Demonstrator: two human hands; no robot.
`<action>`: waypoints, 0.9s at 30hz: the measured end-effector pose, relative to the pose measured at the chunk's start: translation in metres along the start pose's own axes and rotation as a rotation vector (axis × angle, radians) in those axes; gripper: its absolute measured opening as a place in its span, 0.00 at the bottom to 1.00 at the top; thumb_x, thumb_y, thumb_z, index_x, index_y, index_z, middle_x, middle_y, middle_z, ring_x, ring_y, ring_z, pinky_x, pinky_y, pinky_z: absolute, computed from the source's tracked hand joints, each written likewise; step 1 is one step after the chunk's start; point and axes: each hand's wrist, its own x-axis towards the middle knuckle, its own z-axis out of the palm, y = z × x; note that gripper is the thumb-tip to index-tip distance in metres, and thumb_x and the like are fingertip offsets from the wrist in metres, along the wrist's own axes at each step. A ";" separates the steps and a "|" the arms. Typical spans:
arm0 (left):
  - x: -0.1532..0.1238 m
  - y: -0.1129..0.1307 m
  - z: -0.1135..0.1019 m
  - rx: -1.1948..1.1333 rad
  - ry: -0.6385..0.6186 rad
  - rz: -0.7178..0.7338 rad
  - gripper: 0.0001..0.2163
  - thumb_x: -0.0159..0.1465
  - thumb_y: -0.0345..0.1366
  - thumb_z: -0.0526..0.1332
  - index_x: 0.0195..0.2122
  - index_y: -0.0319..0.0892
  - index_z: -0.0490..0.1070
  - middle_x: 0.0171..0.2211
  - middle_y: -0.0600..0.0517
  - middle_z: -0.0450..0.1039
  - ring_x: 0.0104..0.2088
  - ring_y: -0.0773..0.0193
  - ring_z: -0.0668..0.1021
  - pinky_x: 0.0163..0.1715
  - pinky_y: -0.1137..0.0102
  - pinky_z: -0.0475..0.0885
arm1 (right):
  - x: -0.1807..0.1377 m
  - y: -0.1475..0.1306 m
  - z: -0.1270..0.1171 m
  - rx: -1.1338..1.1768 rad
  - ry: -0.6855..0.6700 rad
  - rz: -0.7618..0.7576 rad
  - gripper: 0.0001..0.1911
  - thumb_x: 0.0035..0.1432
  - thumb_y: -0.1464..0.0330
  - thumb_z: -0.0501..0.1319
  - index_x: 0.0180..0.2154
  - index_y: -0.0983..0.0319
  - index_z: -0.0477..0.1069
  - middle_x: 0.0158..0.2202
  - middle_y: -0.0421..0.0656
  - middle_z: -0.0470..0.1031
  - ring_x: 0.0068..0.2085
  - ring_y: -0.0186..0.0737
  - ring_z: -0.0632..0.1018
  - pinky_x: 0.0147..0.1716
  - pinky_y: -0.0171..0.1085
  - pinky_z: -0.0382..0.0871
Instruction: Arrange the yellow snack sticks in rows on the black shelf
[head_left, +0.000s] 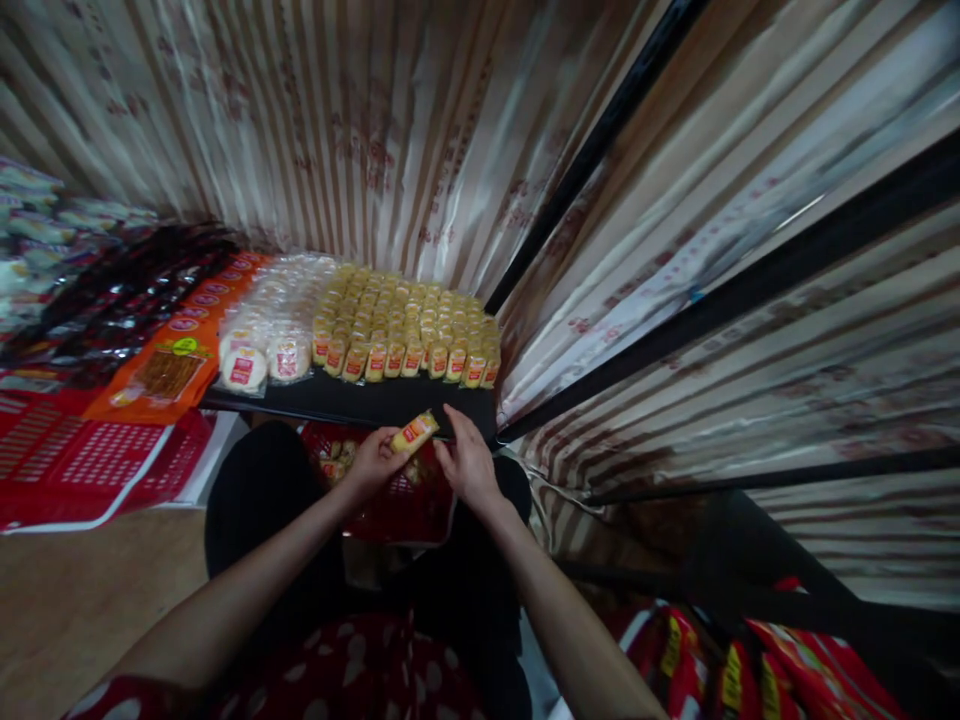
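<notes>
My left hand is closed around one end of a small yellow wrapped snack cake with a red and white label. My right hand is just to the right of the cake, fingers spread and nothing in them. Below both hands, between my knees, sits a red plastic basket with more wrapped cakes inside, partly hidden by my hands. In front, rows of the same yellow wrapped cakes stand on a black shelf.
Left of the yellow cakes are round white packaged crackers, an orange snack bag and dark shiny packets. A red basket is at the left. Striped curtains and black poles border the shelf. Red packets lie lower right.
</notes>
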 end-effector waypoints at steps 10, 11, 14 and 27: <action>0.021 0.013 0.033 0.387 0.169 0.202 0.17 0.56 0.36 0.59 0.47 0.40 0.68 0.37 0.50 0.67 0.27 0.70 0.72 0.32 0.71 0.70 | 0.021 0.027 0.044 0.709 0.267 0.401 0.27 0.51 0.66 0.59 0.53 0.61 0.59 0.36 0.42 0.75 0.34 0.34 0.76 0.36 0.35 0.73; 0.024 0.017 0.035 0.424 0.169 0.210 0.16 0.57 0.36 0.58 0.47 0.41 0.69 0.38 0.50 0.67 0.27 0.70 0.72 0.34 0.71 0.70 | 0.024 0.031 0.043 0.697 0.280 0.396 0.27 0.51 0.67 0.58 0.54 0.61 0.59 0.36 0.42 0.74 0.34 0.34 0.76 0.36 0.35 0.72; 0.038 0.028 0.039 0.519 0.177 0.235 0.12 0.59 0.37 0.56 0.42 0.40 0.72 0.38 0.49 0.67 0.27 0.70 0.71 0.35 0.71 0.70 | 0.034 0.041 0.038 0.662 0.299 0.351 0.27 0.51 0.68 0.57 0.55 0.61 0.60 0.37 0.43 0.73 0.35 0.34 0.75 0.36 0.35 0.72; 0.117 0.034 0.062 0.616 0.151 0.195 0.05 0.58 0.35 0.59 0.32 0.39 0.70 0.25 0.56 0.66 0.27 0.69 0.69 0.29 0.75 0.63 | 0.066 0.062 0.030 0.344 0.407 0.219 0.23 0.55 0.70 0.51 0.54 0.64 0.60 0.47 0.50 0.69 0.47 0.39 0.71 0.43 0.40 0.72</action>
